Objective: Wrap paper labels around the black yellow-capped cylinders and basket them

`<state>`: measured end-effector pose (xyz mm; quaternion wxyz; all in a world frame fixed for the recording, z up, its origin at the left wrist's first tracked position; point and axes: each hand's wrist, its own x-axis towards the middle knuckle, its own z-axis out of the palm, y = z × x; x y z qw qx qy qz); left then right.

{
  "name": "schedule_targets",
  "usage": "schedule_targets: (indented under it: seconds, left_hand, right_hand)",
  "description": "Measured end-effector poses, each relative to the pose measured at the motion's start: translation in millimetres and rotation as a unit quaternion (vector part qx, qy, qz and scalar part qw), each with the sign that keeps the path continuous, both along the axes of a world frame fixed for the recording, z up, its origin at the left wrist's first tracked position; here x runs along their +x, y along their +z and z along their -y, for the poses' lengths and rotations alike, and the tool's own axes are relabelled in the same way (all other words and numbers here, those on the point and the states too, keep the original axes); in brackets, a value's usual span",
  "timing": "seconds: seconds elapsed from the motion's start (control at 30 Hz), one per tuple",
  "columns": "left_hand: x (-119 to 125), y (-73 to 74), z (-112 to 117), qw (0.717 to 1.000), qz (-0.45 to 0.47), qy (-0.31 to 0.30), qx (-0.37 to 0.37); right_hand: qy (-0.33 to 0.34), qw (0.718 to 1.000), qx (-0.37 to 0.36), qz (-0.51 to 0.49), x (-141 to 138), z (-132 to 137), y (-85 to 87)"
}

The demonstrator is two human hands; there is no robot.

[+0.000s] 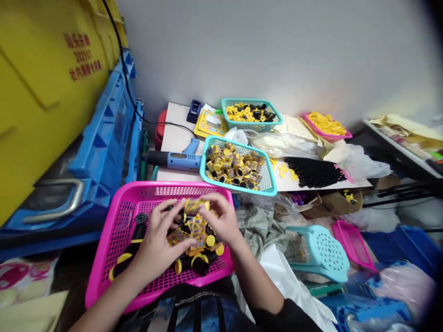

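A pink mesh basket rests on my lap with several black-and-yellow toy pieces and yellow printed stickers inside. Over it, my left hand and my right hand both pinch a small yellow printed piece between fingertips. The fingers of both hands are closed on it. What the piece is exactly is too small to make out.
A teal basket of finished yellow-black parts sits on the table ahead, a blue glue gun left of it. Further back stand another teal basket and a pink tray. Yellow and blue crates line the left; a teal stool stands right.
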<state>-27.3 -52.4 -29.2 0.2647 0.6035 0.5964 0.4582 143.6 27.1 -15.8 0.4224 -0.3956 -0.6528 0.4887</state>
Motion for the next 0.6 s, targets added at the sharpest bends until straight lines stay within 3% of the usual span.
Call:
schedule_targets:
  seconds: [0.07,0.17,0.23,0.3,0.4,0.5,0.6]
  left_hand:
    - [1,1.8,-1,1.000,0.011,-0.020,-0.015]
    - [-8,2.0,0,0.998,0.033,-0.025,-0.047]
    - [-21,-1.4,1,0.997,0.041,0.016,-0.069]
    - [-35,-6.9,2,0.990,0.060,0.080,-0.094]
    - [-50,-14.6,4,0.980,0.081,0.126,-0.127]
    - [-53,-18.5,5,0.979,0.086,0.115,-0.144]
    - [-52,-20.3,6,0.979,0.086,0.100,-0.152]
  right_hand:
    - [-0.127,0.986,0.094,0.047,19,-30,18.8]
    - [-0.229,0.940,0.163,0.192,43,-64,26.7]
    - [-0.180,0.937,0.163,0.250,45,-67,16.8]
    - [-0.050,0.949,0.118,0.287,36,-52,1.0]
    - [0.123,0.913,0.078,0.380,7,-16,-23.2]
    - [0.164,0.858,0.115,0.473,-22,11,-43.0]
    - [0.166,0.851,0.104,0.488,-36,18,-55.6]
